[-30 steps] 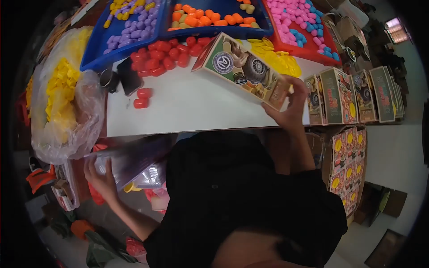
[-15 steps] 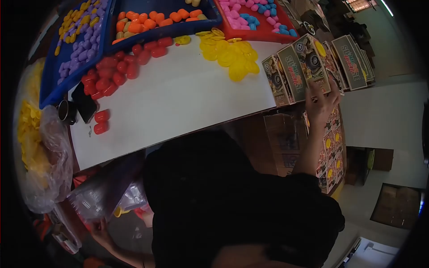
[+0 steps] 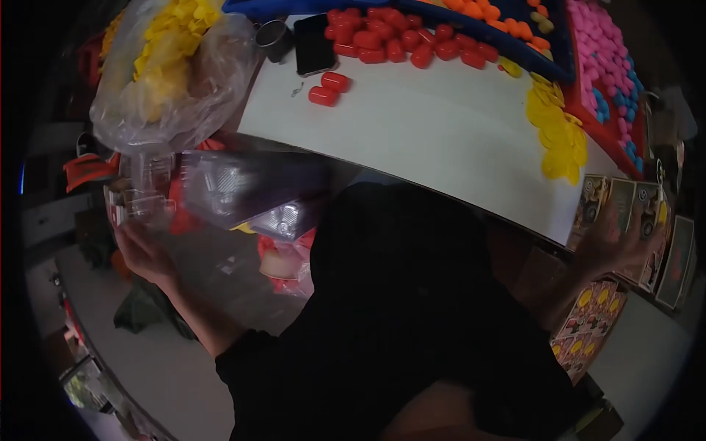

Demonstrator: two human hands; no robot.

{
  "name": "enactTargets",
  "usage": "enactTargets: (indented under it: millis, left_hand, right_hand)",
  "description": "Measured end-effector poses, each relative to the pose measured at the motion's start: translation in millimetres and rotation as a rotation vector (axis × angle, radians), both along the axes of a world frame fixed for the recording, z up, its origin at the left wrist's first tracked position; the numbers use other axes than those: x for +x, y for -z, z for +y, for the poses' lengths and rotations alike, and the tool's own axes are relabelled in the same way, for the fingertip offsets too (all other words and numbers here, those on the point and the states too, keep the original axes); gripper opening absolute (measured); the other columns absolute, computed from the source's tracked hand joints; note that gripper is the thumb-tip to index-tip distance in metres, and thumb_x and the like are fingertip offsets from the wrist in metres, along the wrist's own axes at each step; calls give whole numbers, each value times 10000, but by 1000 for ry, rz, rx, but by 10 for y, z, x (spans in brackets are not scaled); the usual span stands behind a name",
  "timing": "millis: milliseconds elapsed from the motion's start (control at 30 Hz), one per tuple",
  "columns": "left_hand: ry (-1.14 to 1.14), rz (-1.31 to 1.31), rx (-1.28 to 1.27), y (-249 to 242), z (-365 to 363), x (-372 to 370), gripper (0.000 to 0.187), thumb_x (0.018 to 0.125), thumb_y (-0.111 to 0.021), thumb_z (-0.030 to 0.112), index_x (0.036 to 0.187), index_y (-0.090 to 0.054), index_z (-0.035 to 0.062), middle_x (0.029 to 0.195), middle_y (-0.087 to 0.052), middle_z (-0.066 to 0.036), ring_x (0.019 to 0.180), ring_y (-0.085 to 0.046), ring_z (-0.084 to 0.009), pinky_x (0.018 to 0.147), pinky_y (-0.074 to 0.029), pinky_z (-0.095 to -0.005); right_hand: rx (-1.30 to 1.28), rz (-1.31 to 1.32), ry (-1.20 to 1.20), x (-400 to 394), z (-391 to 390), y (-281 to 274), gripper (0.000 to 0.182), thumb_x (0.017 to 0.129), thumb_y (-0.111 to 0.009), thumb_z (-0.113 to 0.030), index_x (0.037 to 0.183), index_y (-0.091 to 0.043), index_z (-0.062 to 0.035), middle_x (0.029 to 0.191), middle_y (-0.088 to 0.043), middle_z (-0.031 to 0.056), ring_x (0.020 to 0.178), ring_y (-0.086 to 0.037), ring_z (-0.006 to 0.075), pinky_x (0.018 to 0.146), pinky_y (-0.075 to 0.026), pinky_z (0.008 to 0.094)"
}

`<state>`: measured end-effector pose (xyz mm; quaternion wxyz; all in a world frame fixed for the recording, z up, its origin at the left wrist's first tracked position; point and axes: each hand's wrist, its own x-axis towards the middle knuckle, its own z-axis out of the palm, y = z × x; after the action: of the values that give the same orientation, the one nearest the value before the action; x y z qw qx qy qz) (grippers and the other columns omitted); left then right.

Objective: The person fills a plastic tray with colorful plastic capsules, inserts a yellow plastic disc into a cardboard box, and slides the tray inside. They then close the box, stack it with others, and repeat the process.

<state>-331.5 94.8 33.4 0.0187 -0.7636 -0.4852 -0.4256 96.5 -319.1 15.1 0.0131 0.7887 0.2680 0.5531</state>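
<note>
At the right end of the white table (image 3: 412, 140), printed boxes (image 3: 587, 208) stand in a row. My right hand (image 3: 625, 239) is low in front of them, its fingers spread across the box faces, slightly blurred. My left hand (image 3: 143, 250) is out at the far left, below the table edge. Its fingertips overlap the lower edge of clear plastic pieces (image 3: 151, 173), and I cannot tell whether they grip one. Clear plastic packs (image 3: 228, 187) lie to the right of this hand, under the table's front edge.
Red capsule-shaped pieces (image 3: 382, 33) lie along the back, with a phone (image 3: 315, 45) and dark cup (image 3: 273, 40) beside them. Yellow discs (image 3: 559, 136) are nearer the boxes. A plastic bag (image 3: 173, 110) of yellow pieces stands left. Blue (image 3: 471, 26) and red trays (image 3: 599, 128) hold coloured pieces.
The view has turned, so the table appears farther up and right. My left hand has moved outward, left of the clear plastic packs. My right hand remains by the boxes.
</note>
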Motion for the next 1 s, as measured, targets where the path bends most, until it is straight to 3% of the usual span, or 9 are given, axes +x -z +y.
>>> enactTargets:
  millis: [33, 133, 167, 267, 367, 500, 567, 733, 1000]
  left_hand:
    - [-23, 3, 14, -1, -45, 117, 221, 911, -499, 188, 763, -496, 23, 656, -452, -61, 607, -486, -178, 563, -409, -335]
    - [443, -840, -731, 74, -136, 526, 203, 925, -454, 194, 776, -505, 65, 690, -461, -14, 617, -442, -121, 575, -392, -257]
    - [806, -924, -856, 338, -244, 818, 172, 918, -445, 192, 815, -515, 74, 752, -491, -24, 646, -446, -111, 610, -382, -233]
    - [882, -855, -1742, 884, -657, 1328, 285, 884, -553, 231, 1090, -502, 40, 1031, -536, -83, 943, -536, -173, 821, -435, -302]
    - [1009, -264, -1300, 829, -457, 1542, 599, 845, -594, 49, 1356, -282, 44, 1311, -373, -121, 1122, -486, -220, 899, -431, -311]
    - [557, -317, -614, 784, 1145, 1641, 406, 850, -522, 29, 1241, -411, 9, 1137, -522, -141, 991, -561, -244, 814, -466, -323]
    - [348, 72, -193, 897, 2153, 1619, 374, 836, -522, 74, 1196, -443, 6, 1064, -555, -200, 926, -581, -330, 790, -476, -368]
    - [54, 553, -398, 1274, 3399, 1778, 454, 774, -512, 118, 1212, -430, 29, 1195, -473, -263, 1079, -478, -435, 901, -417, -449]
    - [167, 811, -281, 1783, 4342, 1481, 392, 826, -502, 183, 1196, -472, 61, 1105, -538, -262, 1016, -516, -426, 823, -442, -470]
  right_hand:
    - [26, 175, -209, -69, 300, 45, 526, 711, -761, -239, 1158, -534, -79, 1327, -366, 201, 1285, -286, 390, 988, -342, 493]
    - [97, 650, -641, -547, 1005, 120, 606, 685, -773, -279, 1187, -511, -64, 1336, -377, 181, 1255, -352, 373, 1006, -310, 510]
    - [10, 788, -782, -635, 1097, 168, 633, 684, -766, -305, 1207, -497, -72, 1349, -366, 180, 1264, -340, 373, 1010, -294, 519]
    - [-322, 1136, -995, -860, 1354, 202, 714, 669, -754, -386, 1247, -469, -79, 1361, -364, 177, 1274, -321, 372, 1020, -252, 536]
    - [-459, 1259, -934, -826, 1393, 497, 557, 669, -742, -270, 1136, -528, -55, 1281, -444, 133, 1219, -380, 319, 1001, -291, 505]
    - [-561, 1302, -769, -674, 1264, 912, 263, 756, -596, -65, 1016, -561, -54, 1044, -574, 96, 1020, -515, 270, 963, -342, 455]
    - [-501, 1262, -770, -655, 1285, 901, 260, 751, -563, -43, 1011, -566, -62, 997, -588, 73, 978, -532, 247, 957, -351, 445]
    - [-418, 1222, -705, -624, 1299, 968, 265, 743, -541, -41, 1001, -581, -84, 968, -600, 52, 950, -544, 219, 945, -364, 422]
    - [-310, 1280, -688, -638, 1416, 949, 248, 711, -546, -53, 951, -608, -66, 906, -613, 68, 855, -578, 219, 857, -424, 389]
